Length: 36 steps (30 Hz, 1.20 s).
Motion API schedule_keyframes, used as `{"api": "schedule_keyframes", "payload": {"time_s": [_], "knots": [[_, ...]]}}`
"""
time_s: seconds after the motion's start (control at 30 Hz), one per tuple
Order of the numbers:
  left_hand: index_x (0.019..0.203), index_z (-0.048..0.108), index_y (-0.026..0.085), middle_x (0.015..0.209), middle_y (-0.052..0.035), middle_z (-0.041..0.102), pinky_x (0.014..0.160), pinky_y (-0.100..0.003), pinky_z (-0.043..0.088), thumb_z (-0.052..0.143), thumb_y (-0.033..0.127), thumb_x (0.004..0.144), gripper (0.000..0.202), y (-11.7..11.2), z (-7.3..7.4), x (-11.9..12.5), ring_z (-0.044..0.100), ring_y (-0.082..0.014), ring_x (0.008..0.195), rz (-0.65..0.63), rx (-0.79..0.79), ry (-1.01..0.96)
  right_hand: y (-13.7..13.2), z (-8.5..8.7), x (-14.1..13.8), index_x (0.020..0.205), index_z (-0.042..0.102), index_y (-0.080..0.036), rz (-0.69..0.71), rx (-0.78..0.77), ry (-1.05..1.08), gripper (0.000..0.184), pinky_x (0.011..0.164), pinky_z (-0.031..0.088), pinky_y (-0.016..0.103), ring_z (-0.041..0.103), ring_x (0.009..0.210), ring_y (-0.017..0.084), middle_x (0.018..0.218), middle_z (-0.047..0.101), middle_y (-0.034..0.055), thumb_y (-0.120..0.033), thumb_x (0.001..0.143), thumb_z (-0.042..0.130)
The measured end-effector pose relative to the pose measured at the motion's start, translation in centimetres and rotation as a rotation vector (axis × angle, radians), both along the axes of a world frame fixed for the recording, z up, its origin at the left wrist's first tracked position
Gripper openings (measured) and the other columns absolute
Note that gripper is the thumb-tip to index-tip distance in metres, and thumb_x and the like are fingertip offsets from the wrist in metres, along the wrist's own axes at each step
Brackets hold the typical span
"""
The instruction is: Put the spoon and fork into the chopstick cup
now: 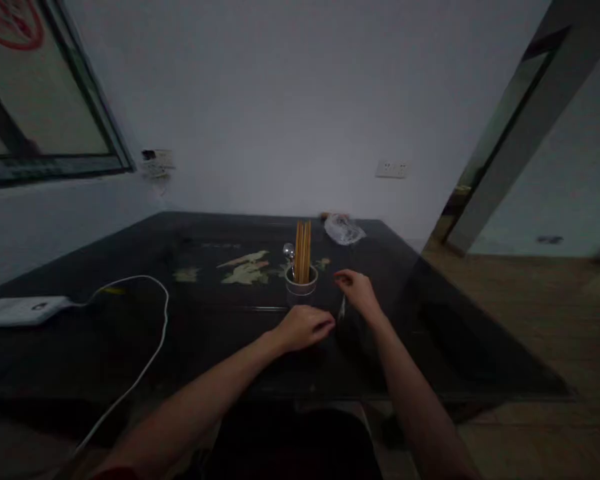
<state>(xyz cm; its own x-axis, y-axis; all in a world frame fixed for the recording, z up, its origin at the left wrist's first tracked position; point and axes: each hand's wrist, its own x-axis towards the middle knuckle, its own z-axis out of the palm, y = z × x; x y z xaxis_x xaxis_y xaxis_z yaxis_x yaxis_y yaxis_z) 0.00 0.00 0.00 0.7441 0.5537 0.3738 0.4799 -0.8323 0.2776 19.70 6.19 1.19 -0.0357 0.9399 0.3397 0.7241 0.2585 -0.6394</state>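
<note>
On the dark table stands a light-coloured cup point(301, 288) holding several wooden chopsticks point(303, 252) and a shiny metal spoon point(289, 252), whose rounded end points up. My left hand point(305, 327) is in front of the cup, its fingers curled together and thumb toward the right. Right of the cup, my right hand point(356, 288) has its fingertips pinched. Just below those fingertips shows a thin pale streak point(343, 308); I cannot tell whether it is a held thing or a reflection. What either hand holds, if anything, is too small and dim to make out.
A crumpled clear plastic bag point(343, 229) lies at the table's back edge by the wall. At the left, a white power strip point(25, 311) trails a white cable point(166, 313) over the front edge. The glossy tabletop point(220, 233) bears a printed picture.
</note>
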Motion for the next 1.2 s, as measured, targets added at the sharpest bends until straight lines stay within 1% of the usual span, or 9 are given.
{"api": "schedule_keyframes", "payload": {"time_s": [0.1,0.17,0.27,0.33,0.43,0.63,0.83,1.03,1.2], "knots": [[0.096,0.063,0.019,0.083,-0.0013,0.069,0.068,-0.020,0.041,0.045,0.025,0.090,0.020,0.1,-0.6,0.2,0.063,-0.0125,0.076,-0.032,-0.066,-0.004,0.1,0.6,2.0,0.091,0.070,-0.021,-0.148,-0.007,-0.029,0.018,0.067,0.046,0.023,0.066,0.077,0.017,0.082,0.072,0.0035,-0.027,0.080,0.058],[0.096,0.063,0.019,0.084,-0.0011,0.069,0.066,-0.019,0.041,0.046,0.025,0.090,0.019,0.1,-0.9,0.2,0.062,-0.0120,0.075,-0.048,-0.099,-0.002,-0.1,0.9,2.9,0.089,0.071,-0.021,-0.263,-0.044,-0.104,0.018,0.068,0.046,0.025,0.066,0.081,0.019,0.086,0.072,0.0051,-0.029,0.080,0.057],[0.096,0.063,0.019,0.083,-0.0012,0.069,0.066,-0.020,0.041,0.045,0.026,0.091,0.020,0.3,-1.0,0.2,0.062,-0.0124,0.075,-0.053,-0.126,0.008,-0.4,1.3,3.5,0.088,0.071,-0.022,-0.408,-0.154,-0.263,0.019,0.070,0.046,0.029,0.066,0.087,0.024,0.091,0.071,0.0082,-0.032,0.080,0.057],[0.095,0.063,0.019,0.085,-0.0015,0.069,0.067,-0.020,0.041,0.045,0.026,0.091,0.020,0.4,-0.9,0.2,0.063,-0.0129,0.077,-0.051,-0.132,0.022,-0.6,1.3,3.5,0.089,0.070,-0.023,-0.450,-0.236,-0.345,0.018,0.070,0.046,0.031,0.066,0.089,0.026,0.094,0.071,0.0101,-0.033,0.079,0.058],[0.094,0.063,0.019,0.087,-0.0015,0.069,0.068,-0.020,0.041,0.044,0.027,0.092,0.021,0.5,-0.9,0.1,0.063,-0.0133,0.078,-0.055,-0.125,0.038,-0.7,1.1,3.3,0.090,0.069,-0.022,-0.431,-0.335,-0.418,0.019,0.073,0.047,0.033,0.066,0.094,0.028,0.097,0.069,0.0117,-0.035,0.078,0.061],[0.093,0.064,0.020,0.087,-0.0016,0.069,0.067,-0.020,0.040,0.044,0.027,0.092,0.021,0.2,-0.7,0.2,0.063,-0.0133,0.078,-0.082,-0.119,0.067,-0.8,0.7,3.3,0.096,0.066,-0.018,-0.391,-0.433,-0.484,0.034,0.075,0.048,0.036,0.064,0.098,0.030,0.104,0.067,0.0159,-0.045,0.076,0.065],[0.093,0.064,0.020,0.088,-0.0018,0.070,0.067,-0.020,0.040,0.044,0.028,0.092,0.021,0.2,-0.5,0.2,0.063,-0.0136,0.079,-0.085,-0.110,0.105,-0.8,0.5,3.2,0.095,0.066,-0.019,-0.380,-0.470,-0.510,0.030,0.077,0.048,0.036,0.064,0.100,0.031,0.105,0.067,0.0146,-0.040,0.073,0.069],[0.092,0.063,0.019,0.087,-0.0011,0.069,0.065,-0.019,0.039,0.044,0.027,0.092,0.021,0.3,-0.7,0.2,0.063,-0.0126,0.077,-0.090,-0.092,0.116,-0.6,0.0,2.9,0.100,0.066,-0.019,-0.335,-0.471,-0.544,0.030,0.078,0.048,0.037,0.063,0.102,0.030,0.108,0.066,0.0154,-0.038,0.077,0.063],[0.091,0.063,0.020,0.086,-0.0008,0.069,0.063,-0.020,0.039,0.044,0.028,0.092,0.021,0.2,-0.7,0.2,0.063,-0.0126,0.076,-0.092,-0.075,0.131,-0.8,0.3,2.7,0.102,0.066,-0.020,-0.324,-0.480,-0.553,0.027,0.079,0.048,0.037,0.063,0.102,0.031,0.108,0.066,0.0155,-0.031,0.079,0.059]]}}
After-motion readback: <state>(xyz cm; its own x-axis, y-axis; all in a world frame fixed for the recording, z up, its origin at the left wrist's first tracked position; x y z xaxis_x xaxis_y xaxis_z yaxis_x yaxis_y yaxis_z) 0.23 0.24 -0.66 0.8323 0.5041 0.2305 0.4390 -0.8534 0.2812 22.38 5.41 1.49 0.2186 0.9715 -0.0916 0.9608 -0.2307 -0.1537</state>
